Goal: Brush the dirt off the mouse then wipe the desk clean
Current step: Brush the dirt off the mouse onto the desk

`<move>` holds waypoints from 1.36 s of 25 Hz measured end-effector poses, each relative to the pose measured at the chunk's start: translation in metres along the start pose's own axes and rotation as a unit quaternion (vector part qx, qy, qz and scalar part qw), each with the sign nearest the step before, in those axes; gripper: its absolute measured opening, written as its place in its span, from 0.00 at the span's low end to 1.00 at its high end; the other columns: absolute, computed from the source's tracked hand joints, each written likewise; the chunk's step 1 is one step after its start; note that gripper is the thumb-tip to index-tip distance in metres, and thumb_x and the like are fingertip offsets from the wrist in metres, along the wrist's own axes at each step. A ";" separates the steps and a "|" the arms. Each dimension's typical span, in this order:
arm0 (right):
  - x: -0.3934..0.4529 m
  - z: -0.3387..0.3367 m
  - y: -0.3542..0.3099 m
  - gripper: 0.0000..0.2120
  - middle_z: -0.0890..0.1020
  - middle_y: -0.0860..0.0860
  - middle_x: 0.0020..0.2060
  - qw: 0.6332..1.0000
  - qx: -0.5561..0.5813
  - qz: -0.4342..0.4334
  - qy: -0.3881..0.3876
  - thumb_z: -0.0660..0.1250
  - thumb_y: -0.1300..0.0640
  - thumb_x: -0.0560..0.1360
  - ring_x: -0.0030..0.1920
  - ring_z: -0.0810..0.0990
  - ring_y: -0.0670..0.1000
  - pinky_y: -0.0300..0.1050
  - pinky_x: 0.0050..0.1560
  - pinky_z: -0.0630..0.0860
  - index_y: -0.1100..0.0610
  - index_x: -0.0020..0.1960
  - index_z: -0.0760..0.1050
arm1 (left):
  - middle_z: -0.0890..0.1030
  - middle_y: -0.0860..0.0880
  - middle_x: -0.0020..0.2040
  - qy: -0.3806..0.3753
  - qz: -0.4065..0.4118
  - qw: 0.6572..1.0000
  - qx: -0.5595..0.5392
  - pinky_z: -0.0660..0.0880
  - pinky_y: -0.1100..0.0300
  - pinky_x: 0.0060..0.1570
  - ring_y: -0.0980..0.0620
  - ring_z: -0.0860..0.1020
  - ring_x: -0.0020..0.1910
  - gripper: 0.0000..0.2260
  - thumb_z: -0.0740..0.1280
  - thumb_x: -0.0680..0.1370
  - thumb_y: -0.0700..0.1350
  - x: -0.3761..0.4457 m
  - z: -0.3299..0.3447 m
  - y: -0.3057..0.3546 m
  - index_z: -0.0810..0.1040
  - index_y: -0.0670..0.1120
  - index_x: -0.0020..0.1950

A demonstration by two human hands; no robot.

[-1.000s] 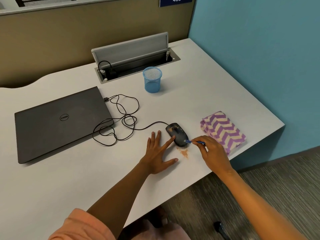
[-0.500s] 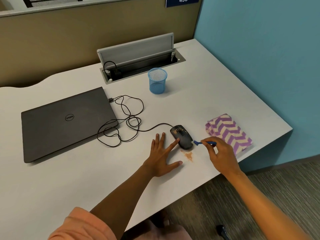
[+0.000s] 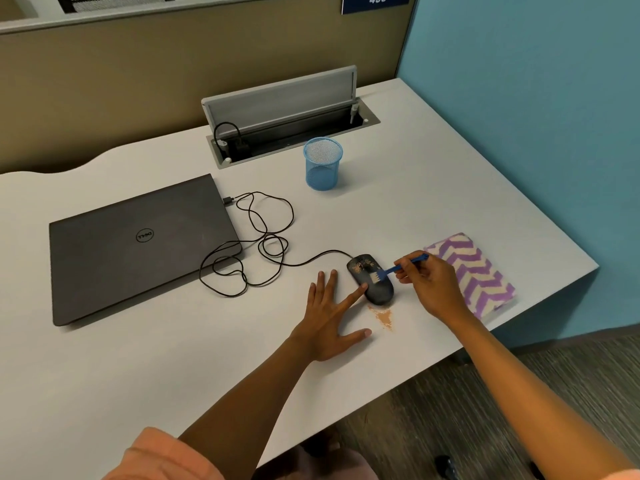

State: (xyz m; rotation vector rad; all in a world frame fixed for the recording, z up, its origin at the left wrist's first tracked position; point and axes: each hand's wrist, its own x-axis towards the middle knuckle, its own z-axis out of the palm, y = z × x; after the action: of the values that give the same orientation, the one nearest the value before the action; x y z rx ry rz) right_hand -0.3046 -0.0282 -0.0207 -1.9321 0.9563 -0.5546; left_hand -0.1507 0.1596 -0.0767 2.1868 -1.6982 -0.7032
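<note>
A black wired mouse (image 3: 377, 289) lies on the white desk (image 3: 398, 216), with tan dirt speckled over its far half. My left hand (image 3: 329, 320) lies flat on the desk, fingers spread, the index fingertip touching the mouse's left side. My right hand (image 3: 433, 285) pinches a small blue brush (image 3: 398, 269) by the handle; its pale bristles rest on the middle of the mouse. A small pile of tan dirt (image 3: 382, 317) sits on the desk just in front of the mouse. A folded purple-and-cream zigzag cloth (image 3: 478, 271) lies right of my right hand.
A closed dark laptop (image 3: 138, 247) lies at the left, and the mouse's looped black cable (image 3: 256, 251) runs to it. A blue mesh cup (image 3: 322, 164) stands behind. An open cable hatch (image 3: 287, 116) is at the back. The desk's front edge and right corner are close.
My right hand has lifted the brush from the mouse's near end and set its bristles on the middle of the mouse. The dirt pile and my left hand stay put.
</note>
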 end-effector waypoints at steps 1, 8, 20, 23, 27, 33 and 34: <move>-0.002 0.003 0.001 0.07 0.85 0.47 0.40 1.000 -0.007 0.004 -0.016 0.63 0.51 0.79 0.41 0.84 0.44 0.34 0.43 0.80 0.51 0.49 0.78 | 0.32 0.44 0.81 0.000 0.000 1.000 0.001 0.32 0.42 0.76 0.41 0.25 0.76 0.38 0.57 0.77 0.72 0.000 0.000 0.000 0.39 0.67 0.80; 0.007 -0.009 -0.001 0.09 0.83 0.46 0.39 1.000 -0.005 -0.004 0.029 0.62 0.51 0.79 0.39 0.84 0.42 0.30 0.41 0.79 0.55 0.50 0.78 | 0.33 0.44 0.81 0.007 0.000 1.000 -0.009 0.33 0.43 0.76 0.41 0.25 0.76 0.37 0.58 0.77 0.71 -0.001 -0.001 0.000 0.40 0.68 0.79; 0.005 -0.007 0.001 0.09 0.84 0.49 0.41 0.999 0.036 0.036 0.000 0.62 0.53 0.79 0.40 0.85 0.46 0.34 0.40 0.80 0.57 0.51 0.78 | 0.31 0.45 0.81 0.004 -0.001 1.000 -0.008 0.32 0.44 0.76 0.42 0.25 0.76 0.37 0.56 0.77 0.72 -0.001 0.000 0.000 0.37 0.70 0.78; 0.022 -0.008 -0.005 0.10 0.84 0.50 0.40 0.999 0.031 0.028 0.022 0.62 0.53 0.80 0.39 0.84 0.46 0.34 0.40 0.80 0.59 0.51 0.78 | 0.31 0.45 0.81 0.006 -0.001 1.000 -0.011 0.32 0.43 0.76 0.42 0.25 0.76 0.36 0.57 0.77 0.72 -0.001 0.000 0.000 0.37 0.70 0.77; 0.027 -0.005 -0.003 0.08 0.84 0.49 0.41 0.999 0.035 0.021 -0.022 0.63 0.53 0.79 0.40 0.84 0.44 0.32 0.39 0.80 0.56 0.51 0.78 | 0.31 0.45 0.81 0.007 -0.002 1.000 -0.011 0.32 0.43 0.76 0.42 0.25 0.76 0.37 0.57 0.77 0.72 -0.001 0.000 0.000 0.37 0.71 0.77; 0.044 -0.007 -0.006 0.09 0.84 0.53 0.41 0.999 0.030 0.037 0.004 0.63 0.55 0.80 0.41 0.84 0.48 0.35 0.41 0.81 0.58 0.50 0.78 | 0.31 0.46 0.81 0.013 -0.002 1.000 -0.016 0.32 0.44 0.76 0.43 0.25 0.76 0.37 0.57 0.76 0.72 -0.001 0.001 0.000 0.38 0.71 0.77; 0.044 -0.003 -0.008 0.08 0.84 0.52 0.40 0.999 0.038 0.035 -0.012 0.63 0.55 0.80 0.41 0.84 0.48 0.36 0.42 0.82 0.58 0.50 0.79 | 0.31 0.46 0.81 0.011 -0.003 1.000 -0.015 0.32 0.43 0.76 0.43 0.25 0.76 0.37 0.57 0.76 0.72 -0.001 0.001 0.000 0.37 0.71 0.77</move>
State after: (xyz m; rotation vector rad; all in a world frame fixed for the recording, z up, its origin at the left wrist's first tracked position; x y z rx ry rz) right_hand -0.2771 -0.0622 -0.0119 -1.8264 0.9692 -0.5188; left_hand -0.1513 0.1606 -0.0776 2.1725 -1.6603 -0.6996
